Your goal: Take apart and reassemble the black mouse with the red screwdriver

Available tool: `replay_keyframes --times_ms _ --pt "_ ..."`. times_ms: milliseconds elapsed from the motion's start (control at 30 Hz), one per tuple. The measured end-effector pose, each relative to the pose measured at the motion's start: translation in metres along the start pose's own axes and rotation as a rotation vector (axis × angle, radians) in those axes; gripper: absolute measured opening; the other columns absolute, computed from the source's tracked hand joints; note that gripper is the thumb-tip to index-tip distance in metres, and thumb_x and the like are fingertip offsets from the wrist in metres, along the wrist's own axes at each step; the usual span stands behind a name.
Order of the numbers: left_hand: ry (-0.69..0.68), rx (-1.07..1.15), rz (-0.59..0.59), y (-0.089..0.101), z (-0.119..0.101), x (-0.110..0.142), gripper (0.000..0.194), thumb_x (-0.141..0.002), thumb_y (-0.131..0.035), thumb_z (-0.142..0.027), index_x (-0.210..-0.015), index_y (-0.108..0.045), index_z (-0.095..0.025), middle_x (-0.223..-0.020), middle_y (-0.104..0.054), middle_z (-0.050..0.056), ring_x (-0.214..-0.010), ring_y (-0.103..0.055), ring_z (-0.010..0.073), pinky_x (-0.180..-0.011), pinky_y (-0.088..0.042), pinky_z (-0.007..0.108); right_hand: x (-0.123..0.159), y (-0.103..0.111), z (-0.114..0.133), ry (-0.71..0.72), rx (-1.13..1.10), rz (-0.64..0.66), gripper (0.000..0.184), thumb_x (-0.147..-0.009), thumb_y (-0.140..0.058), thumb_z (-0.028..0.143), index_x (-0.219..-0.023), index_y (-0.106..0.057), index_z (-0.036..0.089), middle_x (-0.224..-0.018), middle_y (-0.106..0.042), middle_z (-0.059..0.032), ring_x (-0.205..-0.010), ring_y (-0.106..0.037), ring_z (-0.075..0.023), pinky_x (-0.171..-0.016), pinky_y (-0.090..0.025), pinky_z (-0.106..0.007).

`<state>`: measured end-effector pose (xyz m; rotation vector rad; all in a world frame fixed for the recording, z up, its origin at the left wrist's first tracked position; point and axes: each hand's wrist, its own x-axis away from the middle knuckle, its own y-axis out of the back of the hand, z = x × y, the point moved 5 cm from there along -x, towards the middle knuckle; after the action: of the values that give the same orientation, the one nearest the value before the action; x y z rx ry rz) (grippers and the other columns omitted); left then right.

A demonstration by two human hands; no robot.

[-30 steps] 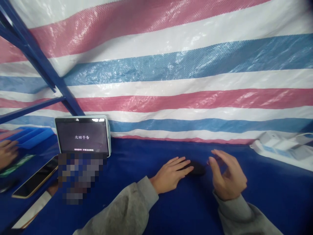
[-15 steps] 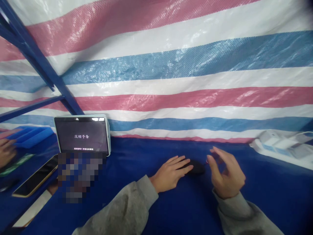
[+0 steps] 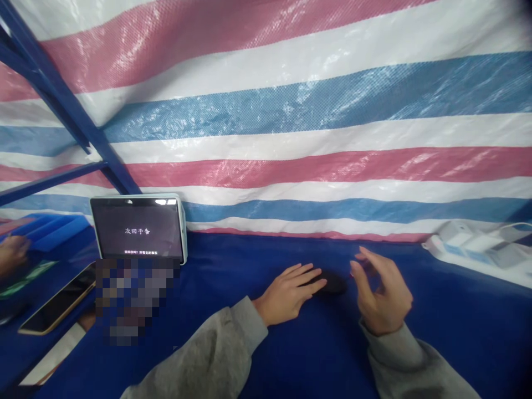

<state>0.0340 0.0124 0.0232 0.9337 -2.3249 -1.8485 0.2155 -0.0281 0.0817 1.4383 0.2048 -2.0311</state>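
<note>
My left hand point(image 3: 286, 296) lies palm down with its fingers stretched out and slightly apart. Its fingertips touch the near-left edge of a flat, rounded black object point(image 3: 334, 283) on the blue tabletop point(image 3: 307, 354); what kind it is does not show clearly. To the right of that object, my right hand point(image 3: 384, 293) is raised a little, its fingers curled and the thumb and forefinger tips brought close together. A tiny reddish spot shows at the thumb tip, too small to name. Both arms wear grey sleeves.
A tablet point(image 3: 139, 230) with a lit screen stands at the back left. Nearby lie a phone point(image 3: 58, 302) and a blue divided tray point(image 3: 58, 230), with another person's hand point(image 3: 12, 255) beside it. A white power strip point(image 3: 477, 255) with chargers sits at the right. Striped sheeting point(image 3: 291, 111) rises behind.
Both hands keep nearly the same pose. The view has shifted very slightly. The other person's hand at the far left has moved a little.
</note>
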Motion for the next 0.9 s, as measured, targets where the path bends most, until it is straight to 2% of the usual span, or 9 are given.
replay_keyframes --times_ms 100,167,333,467,633,800,900 --pt "0.005 0.013 0.0 0.001 0.0 0.0 0.046 -0.102 -0.043 -0.019 -0.148 -0.042 -0.024 -0.155 -0.042 0.004 -0.148 -0.031 0.0195 -0.123 -0.027 0.042 0.002 -0.004 -0.001 -0.034 -0.096 0.064 0.041 -0.092 -0.054 0.012 -0.132 -0.059 0.022 -0.105 -0.072 -0.0089 -0.084 -0.069 -0.0187 -0.069 -0.057 -0.033" --pt "0.012 0.019 -0.006 0.002 0.0 0.0 0.046 -0.102 -0.043 -0.018 -0.148 -0.042 -0.024 -0.155 -0.042 0.004 -0.148 -0.031 0.0195 -0.122 -0.028 0.042 0.005 -0.005 -0.003 -0.055 -0.108 0.062 0.041 -0.093 -0.053 0.013 -0.133 -0.058 0.021 -0.107 -0.072 -0.0093 -0.083 -0.069 -0.0185 -0.072 -0.058 -0.035" --pt "0.004 0.009 -0.008 0.002 -0.001 0.0 0.048 -0.102 -0.044 -0.018 -0.149 -0.04 -0.026 -0.154 -0.043 0.004 -0.148 -0.03 0.0187 -0.123 -0.027 0.042 0.008 -0.001 -0.01 -0.081 -0.082 -0.022 0.032 -0.085 -0.068 0.018 -0.117 -0.066 0.02 -0.097 -0.074 -0.0073 -0.082 -0.071 -0.0206 -0.079 -0.058 -0.039" --pt "-0.003 -0.016 0.002 0.0 -0.001 0.0 0.047 -0.102 -0.043 -0.019 -0.148 -0.041 -0.025 -0.155 -0.042 0.003 -0.149 -0.029 0.0181 -0.124 -0.026 0.04 0.003 0.001 -0.009 -0.037 -0.062 0.02 0.028 -0.089 -0.061 0.017 -0.116 -0.067 0.021 -0.1 -0.074 -0.0084 -0.089 -0.071 -0.0226 -0.082 -0.057 -0.041" --pt "-0.008 -0.015 0.002 0.001 -0.001 -0.001 0.046 -0.103 -0.042 -0.019 -0.148 -0.042 -0.024 -0.155 -0.041 0.003 -0.148 -0.029 0.0191 -0.123 -0.026 0.042 -0.005 0.0 -0.004 0.013 0.011 0.042 0.033 -0.09 -0.059 0.016 -0.123 -0.064 0.02 -0.099 -0.073 -0.009 -0.086 -0.07 -0.0208 -0.081 -0.056 -0.038" --pt "-0.007 -0.003 -0.009 0.003 -0.003 -0.001 0.046 -0.102 -0.042 -0.018 -0.147 -0.042 -0.025 -0.155 -0.042 0.004 -0.148 -0.031 0.0197 -0.122 -0.028 0.043 -0.008 0.001 -0.001 0.027 0.084 0.005 0.031 -0.086 -0.068 0.023 -0.117 -0.066 0.02 -0.09 -0.07 -0.0066 -0.076 -0.065 -0.018 -0.074 -0.056 -0.034" --pt "-0.009 0.002 -0.01 0.003 -0.003 -0.001 0.046 -0.102 -0.042 -0.018 -0.148 -0.042 -0.025 -0.155 -0.042 0.004 -0.148 -0.03 0.0196 -0.122 -0.027 0.043 -0.004 -0.002 -0.002 0.017 0.039 0.067 0.033 -0.088 -0.064 0.023 -0.121 -0.063 0.02 -0.092 -0.069 -0.0075 -0.077 -0.063 -0.0186 -0.074 -0.055 -0.035"
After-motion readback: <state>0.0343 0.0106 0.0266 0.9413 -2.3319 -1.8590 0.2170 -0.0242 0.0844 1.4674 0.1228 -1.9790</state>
